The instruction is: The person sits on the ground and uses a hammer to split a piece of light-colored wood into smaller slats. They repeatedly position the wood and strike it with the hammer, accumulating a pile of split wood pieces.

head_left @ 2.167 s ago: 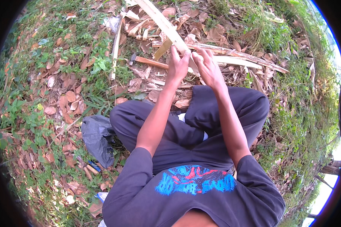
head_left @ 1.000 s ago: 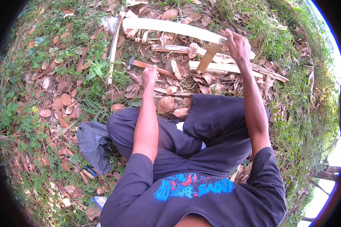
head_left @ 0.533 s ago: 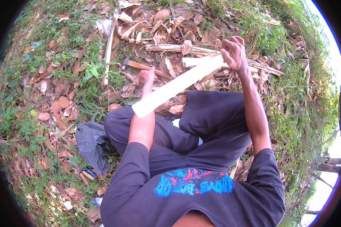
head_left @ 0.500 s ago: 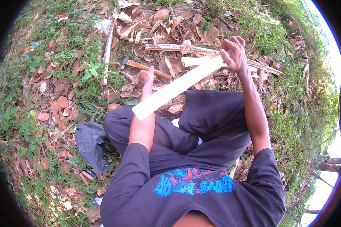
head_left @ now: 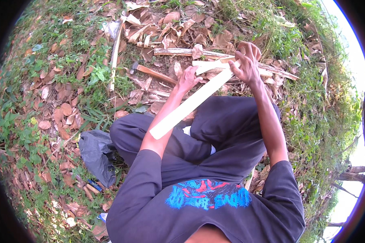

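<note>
A long, flat, pale wooden slat (head_left: 190, 106) slants across in front of me, its near end lying over my left forearm. My right hand (head_left: 248, 65) pinches the slat's far end between thumb and fingers. Beside the slat's left edge is my left hand (head_left: 187, 79), fingers apart, with nothing seen in its grasp. Its fingertips come close to another pale piece of wood (head_left: 205, 68) on the ground. Left of that hand, a hammer (head_left: 155, 74) with a wooden handle rests on the leaves.
Rough split sticks (head_left: 178, 52) lie beyond my hands, and a thin upright strip of wood (head_left: 116, 56) is at the left. A black plastic bag (head_left: 96, 152) sits by my left knee, near a blue-handled item (head_left: 94, 185). Dry leaves and grass cover the ground.
My left hand has moved right, from the hammer handle toward the slat, and its fingers have spread. The slat's near end has shifted slightly right and closer to me.
</note>
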`<state>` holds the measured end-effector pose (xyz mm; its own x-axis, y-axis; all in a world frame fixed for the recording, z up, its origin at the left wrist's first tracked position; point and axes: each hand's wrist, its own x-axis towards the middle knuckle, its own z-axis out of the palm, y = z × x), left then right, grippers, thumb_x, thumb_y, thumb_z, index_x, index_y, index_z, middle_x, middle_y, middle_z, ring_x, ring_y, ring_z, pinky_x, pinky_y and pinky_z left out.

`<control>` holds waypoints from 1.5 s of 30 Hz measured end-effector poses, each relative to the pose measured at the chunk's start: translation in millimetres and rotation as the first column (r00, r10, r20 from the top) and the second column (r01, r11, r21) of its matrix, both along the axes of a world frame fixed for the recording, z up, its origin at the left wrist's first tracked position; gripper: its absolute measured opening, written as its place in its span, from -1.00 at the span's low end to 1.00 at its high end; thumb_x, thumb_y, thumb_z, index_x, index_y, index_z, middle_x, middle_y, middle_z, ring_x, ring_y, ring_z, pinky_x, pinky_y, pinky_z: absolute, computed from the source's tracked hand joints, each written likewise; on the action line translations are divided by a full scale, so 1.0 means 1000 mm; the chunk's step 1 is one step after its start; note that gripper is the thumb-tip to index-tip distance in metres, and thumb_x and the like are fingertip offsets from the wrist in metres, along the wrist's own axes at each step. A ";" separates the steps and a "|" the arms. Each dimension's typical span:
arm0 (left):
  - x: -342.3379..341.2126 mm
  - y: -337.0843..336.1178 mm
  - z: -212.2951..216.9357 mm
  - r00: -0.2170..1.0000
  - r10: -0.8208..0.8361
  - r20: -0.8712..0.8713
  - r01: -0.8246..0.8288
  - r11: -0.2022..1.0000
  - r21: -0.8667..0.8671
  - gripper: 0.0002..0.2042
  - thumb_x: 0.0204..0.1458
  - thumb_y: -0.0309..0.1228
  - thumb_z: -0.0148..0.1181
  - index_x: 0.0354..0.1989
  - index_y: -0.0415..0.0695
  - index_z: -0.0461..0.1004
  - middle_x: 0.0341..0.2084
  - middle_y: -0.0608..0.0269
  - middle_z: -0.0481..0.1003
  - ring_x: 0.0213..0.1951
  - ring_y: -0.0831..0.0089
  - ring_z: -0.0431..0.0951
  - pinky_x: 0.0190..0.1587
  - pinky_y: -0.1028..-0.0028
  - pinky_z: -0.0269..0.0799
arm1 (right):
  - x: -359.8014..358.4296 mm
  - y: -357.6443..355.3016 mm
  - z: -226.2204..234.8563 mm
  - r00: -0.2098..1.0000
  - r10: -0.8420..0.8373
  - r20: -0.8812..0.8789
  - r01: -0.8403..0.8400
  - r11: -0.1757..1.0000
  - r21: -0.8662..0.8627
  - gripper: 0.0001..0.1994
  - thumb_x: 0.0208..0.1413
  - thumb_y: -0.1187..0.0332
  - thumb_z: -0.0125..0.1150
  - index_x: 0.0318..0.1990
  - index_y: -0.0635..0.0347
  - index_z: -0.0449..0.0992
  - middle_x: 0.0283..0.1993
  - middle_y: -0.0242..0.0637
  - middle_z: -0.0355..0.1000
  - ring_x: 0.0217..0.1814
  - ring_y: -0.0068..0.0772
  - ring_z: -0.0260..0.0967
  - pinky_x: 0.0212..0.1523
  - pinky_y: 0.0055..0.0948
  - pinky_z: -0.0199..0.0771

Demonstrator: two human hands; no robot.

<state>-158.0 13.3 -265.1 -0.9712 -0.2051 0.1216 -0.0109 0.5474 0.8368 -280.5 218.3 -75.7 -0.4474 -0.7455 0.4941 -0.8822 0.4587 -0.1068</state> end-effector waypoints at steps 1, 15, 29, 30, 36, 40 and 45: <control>-0.008 -0.007 -0.030 0.956 0.090 -0.279 -0.092 0.996 0.009 -0.64 -0.01 -0.51 0.30 0.00 -0.32 0.49 -0.25 -0.24 0.54 -0.19 -0.04 0.61 -0.12 0.16 0.57 | 0.011 -0.011 -0.001 0.993 -0.117 -0.015 0.117 0.993 -0.012 -0.53 -0.01 -0.12 0.18 -0.33 0.18 0.50 0.26 -0.03 0.09 0.36 0.09 -0.05 0.33 0.13 -0.21; -0.018 -0.038 0.025 0.986 0.145 -0.088 -0.143 0.989 0.025 -0.77 0.04 -0.48 0.24 -0.14 -0.30 0.58 -0.39 -0.14 0.62 -0.36 0.11 0.66 -0.28 0.28 0.56 | 0.023 -0.008 -0.014 0.705 -0.152 0.693 0.517 0.779 -0.355 -0.15 -0.12 0.57 0.18 0.41 0.42 0.00 0.35 0.13 0.23 0.23 -0.17 0.39 0.18 -0.30 0.44; -0.047 -0.112 0.037 0.999 0.048 -0.010 -0.043 0.954 0.295 -0.75 0.02 -0.51 0.22 -0.10 -0.24 0.61 -0.48 0.23 0.62 -0.49 0.59 0.56 -0.40 0.51 0.46 | -0.067 -0.083 0.096 0.807 -0.230 0.544 0.116 0.965 0.235 -0.19 -0.10 0.33 0.33 0.40 0.11 0.19 0.07 0.19 0.46 -0.11 -0.08 0.55 -0.05 -0.09 0.65; -0.046 -0.125 0.013 1.000 0.027 0.005 -0.026 0.928 0.372 -0.73 0.01 -0.52 0.21 -0.08 -0.22 0.62 -0.49 0.24 0.62 -0.50 0.60 0.55 -0.40 0.50 0.47 | -0.066 -0.083 0.077 0.771 -0.230 0.594 0.109 0.966 0.233 -0.19 -0.12 0.33 0.33 0.39 0.13 0.19 0.12 0.19 0.44 -0.06 -0.06 0.54 -0.05 -0.09 0.65; -0.032 -0.154 -0.024 0.969 0.236 0.069 -0.243 0.962 0.127 -0.68 0.03 -0.41 0.22 0.00 -0.14 0.61 -0.37 0.07 0.65 -0.38 0.31 0.62 -0.22 0.37 0.51 | -0.037 -0.091 0.017 0.784 -0.180 0.594 0.125 0.983 0.132 -0.24 -0.12 0.39 0.23 0.35 0.24 0.22 0.31 0.15 0.30 0.31 0.09 0.31 0.38 -0.18 0.25; -0.025 -0.134 -0.009 0.885 0.463 0.052 -0.434 0.860 -0.267 -0.50 0.01 -0.32 0.27 0.14 -0.25 0.39 -0.20 -0.19 0.56 -0.14 0.00 0.57 -0.05 0.20 0.45 | -0.032 -0.096 -0.012 0.837 -0.055 0.545 0.131 0.986 -0.102 -0.35 -0.08 0.38 0.18 0.28 0.31 0.32 0.36 -0.01 0.29 0.34 0.03 0.30 0.36 -0.21 0.27; 0.026 -0.090 0.015 0.585 0.703 0.403 -0.673 0.699 -0.243 -0.47 0.02 -0.06 0.30 -0.13 -0.38 0.45 -0.21 -0.31 0.54 -0.11 -0.15 0.57 0.00 0.06 0.46 | -0.021 -0.103 -0.032 0.808 0.047 0.587 0.183 0.927 -0.326 -0.48 0.04 0.41 0.14 0.22 0.25 0.39 0.37 -0.12 0.30 0.36 -0.02 0.28 0.36 -0.23 0.27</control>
